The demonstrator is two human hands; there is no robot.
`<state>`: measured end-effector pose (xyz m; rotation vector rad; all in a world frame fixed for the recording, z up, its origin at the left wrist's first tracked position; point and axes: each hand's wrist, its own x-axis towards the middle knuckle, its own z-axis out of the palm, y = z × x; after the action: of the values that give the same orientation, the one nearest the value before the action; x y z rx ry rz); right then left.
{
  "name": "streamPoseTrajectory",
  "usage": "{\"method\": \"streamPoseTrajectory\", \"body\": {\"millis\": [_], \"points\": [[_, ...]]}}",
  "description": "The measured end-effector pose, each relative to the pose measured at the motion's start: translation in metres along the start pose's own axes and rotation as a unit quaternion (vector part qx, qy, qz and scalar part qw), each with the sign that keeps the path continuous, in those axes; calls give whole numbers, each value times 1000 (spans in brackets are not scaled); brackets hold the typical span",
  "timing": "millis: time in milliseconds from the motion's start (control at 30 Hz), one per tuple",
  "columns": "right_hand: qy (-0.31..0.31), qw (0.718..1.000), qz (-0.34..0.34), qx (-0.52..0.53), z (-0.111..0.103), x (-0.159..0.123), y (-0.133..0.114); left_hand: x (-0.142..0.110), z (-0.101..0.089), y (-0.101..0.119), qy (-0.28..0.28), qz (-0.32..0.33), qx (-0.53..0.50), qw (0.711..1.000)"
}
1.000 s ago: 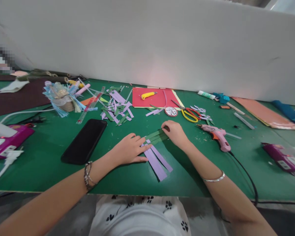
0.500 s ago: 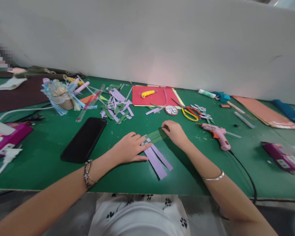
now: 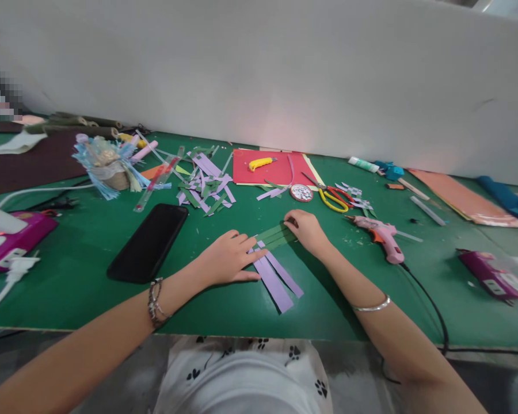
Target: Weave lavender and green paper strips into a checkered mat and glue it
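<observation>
Purple paper strips (image 3: 276, 286) and green paper strips (image 3: 276, 237) cross each other on the table in front of me. My left hand (image 3: 231, 257) lies over their left ends, palm down with fingers stretched out, pressing on the crossing. At the right ends of the green strips, my right hand (image 3: 304, 227) pinches with thumb and forefinger; its fingertips partly hide what they grip. The purple strips fan out toward me, below the left fingers.
A black phone (image 3: 149, 244) lies left of my left hand. Behind are loose paper scraps (image 3: 207, 181), a yellow cutter (image 3: 262, 164) on red paper (image 3: 244, 172), scissors (image 3: 331, 196) and a round tin (image 3: 301, 192). A pink glue gun (image 3: 383, 233) with a cord lies right.
Almost nothing differs. Both hands keep their places on the strips; the green strips look slightly more spread apart near my right hand.
</observation>
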<state>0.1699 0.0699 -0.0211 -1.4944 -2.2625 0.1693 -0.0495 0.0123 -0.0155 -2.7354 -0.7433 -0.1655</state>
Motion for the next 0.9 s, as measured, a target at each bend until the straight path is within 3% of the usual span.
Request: {"method": "streamPoseTrajectory", "body": {"millis": [900], "points": [[-22, 996, 52, -71, -13, -1, 0, 0, 1, -1, 0, -4, -2, 1000]]}}
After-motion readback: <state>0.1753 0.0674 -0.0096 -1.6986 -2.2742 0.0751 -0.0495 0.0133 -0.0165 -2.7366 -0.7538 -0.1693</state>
